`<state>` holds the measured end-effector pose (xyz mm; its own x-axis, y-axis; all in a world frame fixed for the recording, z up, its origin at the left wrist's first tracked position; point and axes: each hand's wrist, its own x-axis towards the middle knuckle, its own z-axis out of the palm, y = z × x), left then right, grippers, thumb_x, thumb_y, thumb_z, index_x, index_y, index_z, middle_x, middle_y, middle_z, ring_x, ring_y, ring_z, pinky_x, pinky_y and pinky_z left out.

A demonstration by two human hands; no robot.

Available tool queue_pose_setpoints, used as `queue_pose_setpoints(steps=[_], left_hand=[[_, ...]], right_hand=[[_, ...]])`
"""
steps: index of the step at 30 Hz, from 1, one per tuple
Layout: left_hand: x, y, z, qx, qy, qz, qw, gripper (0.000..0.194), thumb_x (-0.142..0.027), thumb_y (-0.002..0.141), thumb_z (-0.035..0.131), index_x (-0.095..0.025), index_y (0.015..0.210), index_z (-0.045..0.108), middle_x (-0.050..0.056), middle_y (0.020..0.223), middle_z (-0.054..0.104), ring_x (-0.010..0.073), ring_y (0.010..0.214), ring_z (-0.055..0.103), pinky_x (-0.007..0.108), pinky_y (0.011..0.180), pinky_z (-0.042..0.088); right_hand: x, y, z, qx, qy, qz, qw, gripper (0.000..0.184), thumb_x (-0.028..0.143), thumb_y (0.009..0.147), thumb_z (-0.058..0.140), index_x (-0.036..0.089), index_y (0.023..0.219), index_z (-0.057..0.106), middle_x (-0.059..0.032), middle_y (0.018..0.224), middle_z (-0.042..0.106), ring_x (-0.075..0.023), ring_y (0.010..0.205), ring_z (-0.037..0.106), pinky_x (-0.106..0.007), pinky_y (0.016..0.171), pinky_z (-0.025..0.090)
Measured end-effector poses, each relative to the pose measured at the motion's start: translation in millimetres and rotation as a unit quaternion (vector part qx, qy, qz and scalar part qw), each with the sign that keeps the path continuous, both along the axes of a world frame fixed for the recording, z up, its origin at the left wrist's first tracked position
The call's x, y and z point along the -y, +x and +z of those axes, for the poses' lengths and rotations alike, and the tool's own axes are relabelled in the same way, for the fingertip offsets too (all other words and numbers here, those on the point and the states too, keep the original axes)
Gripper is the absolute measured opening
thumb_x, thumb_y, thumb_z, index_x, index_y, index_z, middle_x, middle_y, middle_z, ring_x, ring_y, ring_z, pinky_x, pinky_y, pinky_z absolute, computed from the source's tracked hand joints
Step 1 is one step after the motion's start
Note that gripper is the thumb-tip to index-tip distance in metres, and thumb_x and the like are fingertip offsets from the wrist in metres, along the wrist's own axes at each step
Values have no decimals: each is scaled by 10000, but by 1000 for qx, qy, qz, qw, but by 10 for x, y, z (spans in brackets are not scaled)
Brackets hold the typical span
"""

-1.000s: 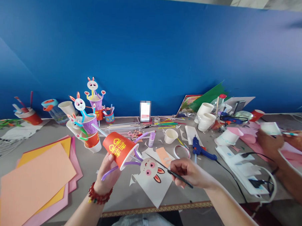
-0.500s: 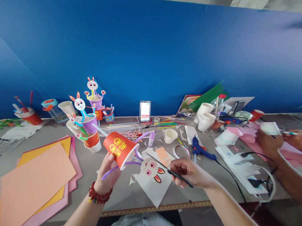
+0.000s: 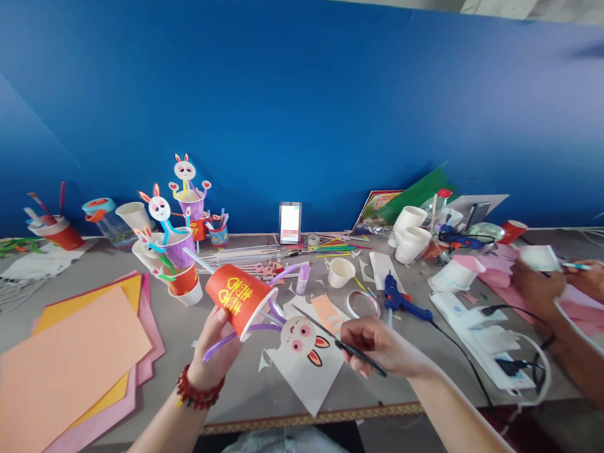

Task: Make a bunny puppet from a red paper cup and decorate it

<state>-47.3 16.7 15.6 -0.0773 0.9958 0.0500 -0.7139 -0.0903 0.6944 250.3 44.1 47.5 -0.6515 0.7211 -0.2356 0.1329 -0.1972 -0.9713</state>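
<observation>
The left hand (image 3: 219, 346), palm up at centre-left of the frame, is closed lightly around a red paper cup with yellow lettering (image 3: 239, 297), thumb on its side. The cup lies tilted, its white-rimmed mouth facing lower right. It looks light and thin-walled, likely to dent under a hard squeeze; the firmer rim or a loose grip round the wall should suit it. Fuzzy purple pipe cleaners (image 3: 220, 348) spread from the mouth — soft, bendable, easily pushed out of shape.

The right hand (image 3: 371, 343), right of centre, comes in from the lower right with fingers curled, clamped on a slim black-handled tool (image 3: 361, 358), perhaps scissors, its thin end pointing up and left. Between the hands, by the cup's mouth, is a round paper rabbit face with orange-red ears (image 3: 298, 340): flat, light, easily creased, best pinched by the edge.

Beneath the face, a white paper sheet (image 3: 317, 391) lies on the grey table (image 3: 244, 397). Beyond are a lilac glue stick (image 3: 303, 280), a plain white paper cup (image 3: 341, 273) and a blue glue gun (image 3: 403, 304). Coloured paper sheets (image 3: 73, 363) fill the lower left; another person's hands (image 3: 539, 287) are at the right edge.
</observation>
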Motion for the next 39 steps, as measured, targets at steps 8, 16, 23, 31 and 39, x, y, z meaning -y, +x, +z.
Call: queue_pose_setpoints(steps=[8, 16, 23, 31, 39], left_hand=[[12, 6, 7, 17, 5, -7, 1000, 400, -424, 869, 660, -242, 1224, 655, 53, 1109, 748, 251, 1056, 694, 384, 1005, 524], [15, 15, -9, 16, -1, 2, 1000, 423, -444, 863, 661, -225, 1225, 655, 72, 1125, 741, 268, 1083, 685, 396, 1005, 525], [19, 10, -17, 11, 4, 5, 1000, 436, -455, 870, 654, -235, 1246, 642, 63, 1108, 747, 252, 1069, 692, 379, 1006, 528], [23, -3, -52, 20, 5, -1, 1000, 420, -444, 883, 642, -243, 1252, 643, 56, 1114, 747, 245, 1094, 683, 351, 1001, 534], [26, 17, -32, 17, -1, 4, 1000, 445, -451, 865, 657, -231, 1252, 647, 69, 1118, 746, 271, 1101, 679, 397, 1004, 530]], right_hand=[[-6, 15, -38, 1, 4, 6, 1000, 151, 165, 668, 681, 166, 616, 538, 14, 613, 666, -50, 448, 517, -149, 432, 410], [-7, 43, -91, 4, 0, 9, 1000, 135, 133, 669, 684, 161, 627, 558, 12, 599, 679, -56, 442, 530, -148, 431, 404], [1, 40, -64, 22, -1, 0, 1000, 272, 229, 670, 781, 172, 606, 523, 22, 559, 657, -65, 438, 532, -160, 433, 396], [16, 44, -106, 40, 37, -21, 998, 339, 239, 718, 763, 197, 589, 452, 12, 565, 676, -67, 425, 511, -160, 411, 375], [-18, 68, -90, -11, 32, -32, 999, 441, 531, 677, 811, 175, 679, 550, 18, 610, 588, -93, 463, 538, -212, 467, 404]])
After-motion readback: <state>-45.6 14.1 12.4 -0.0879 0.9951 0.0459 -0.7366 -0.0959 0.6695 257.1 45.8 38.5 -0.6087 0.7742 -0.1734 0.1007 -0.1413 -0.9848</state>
